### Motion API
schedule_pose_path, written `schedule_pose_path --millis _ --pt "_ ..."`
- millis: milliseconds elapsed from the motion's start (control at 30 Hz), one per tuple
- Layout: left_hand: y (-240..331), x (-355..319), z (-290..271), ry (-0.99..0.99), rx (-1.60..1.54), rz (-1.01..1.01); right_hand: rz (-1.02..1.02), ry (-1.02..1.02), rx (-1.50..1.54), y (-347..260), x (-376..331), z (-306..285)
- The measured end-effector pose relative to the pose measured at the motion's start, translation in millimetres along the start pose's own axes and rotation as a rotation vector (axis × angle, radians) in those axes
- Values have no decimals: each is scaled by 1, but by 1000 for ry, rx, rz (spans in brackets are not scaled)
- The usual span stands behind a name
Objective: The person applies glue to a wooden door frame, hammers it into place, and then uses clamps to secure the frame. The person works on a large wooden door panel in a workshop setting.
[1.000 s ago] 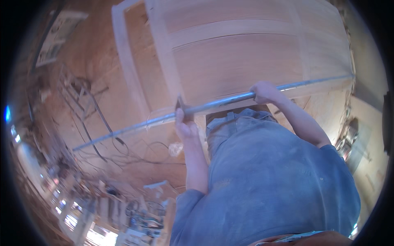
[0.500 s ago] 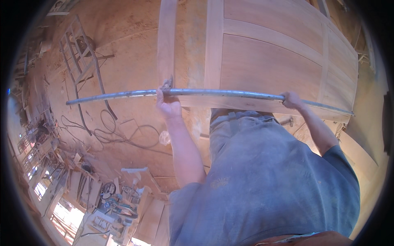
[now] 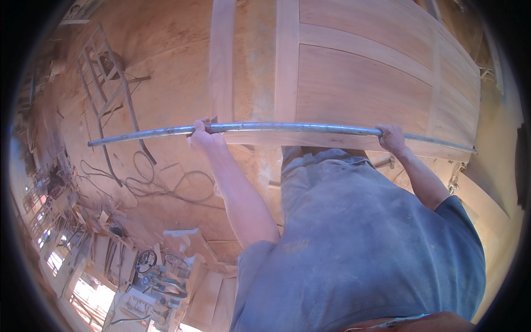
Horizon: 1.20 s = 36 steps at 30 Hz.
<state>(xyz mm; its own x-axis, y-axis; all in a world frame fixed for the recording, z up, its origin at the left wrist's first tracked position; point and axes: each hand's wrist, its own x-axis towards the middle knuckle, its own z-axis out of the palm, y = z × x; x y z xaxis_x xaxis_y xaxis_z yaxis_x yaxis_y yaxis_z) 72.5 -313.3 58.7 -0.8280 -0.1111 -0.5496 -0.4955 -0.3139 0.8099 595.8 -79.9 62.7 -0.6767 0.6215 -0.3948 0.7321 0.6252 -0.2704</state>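
A long grey metal pipe stretches crosswise in front of my body, bending toward the rim of the view. My left hand is closed around it left of the middle, with the thumb side up. A small dark metal piece beside those fingers is partly hidden, so its shape cannot be made out. Farther right, my right hand grips the same pipe. Beyond and beneath the pipe lies a large pale wooden panelled door, its near edge running just below the pipe's right half.
A pale wooden board extends away left of the door. On the dusty floor are a metal frame and a looped dark cable. A cluttered bench with tools stands at lower left, and a curved board lies at right.
My left hand has shifted left along the pipe, and the small dark metal piece has moved with it. The right hand and pipe stay nearly in place.
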Motion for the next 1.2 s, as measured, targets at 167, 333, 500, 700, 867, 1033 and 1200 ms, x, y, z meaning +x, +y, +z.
schedule_pose_path --millis 167,333,500,700,867,1033,1200 --pt "7 -1 21 245 197 -75 23 1 -23 -9 1 7" --pt "11 20 -32 -199 -83 -103 194 -712 152 4 40 -29" --pt "16 21 -14 -160 -15 -93 13 -134 -43 -1 11 -7" --pt "17 41 -13 -9 147 -10 102 -386 32 6 18 -4" --pt "63 107 -55 -410 -88 -98 45 -380 14 19 14 2" --pt "30 152 -56 -240 178 -84 97 89 -68 -13 6 31" --pt "4 170 -61 -212 162 -219 147 169 58 -10 6 43"
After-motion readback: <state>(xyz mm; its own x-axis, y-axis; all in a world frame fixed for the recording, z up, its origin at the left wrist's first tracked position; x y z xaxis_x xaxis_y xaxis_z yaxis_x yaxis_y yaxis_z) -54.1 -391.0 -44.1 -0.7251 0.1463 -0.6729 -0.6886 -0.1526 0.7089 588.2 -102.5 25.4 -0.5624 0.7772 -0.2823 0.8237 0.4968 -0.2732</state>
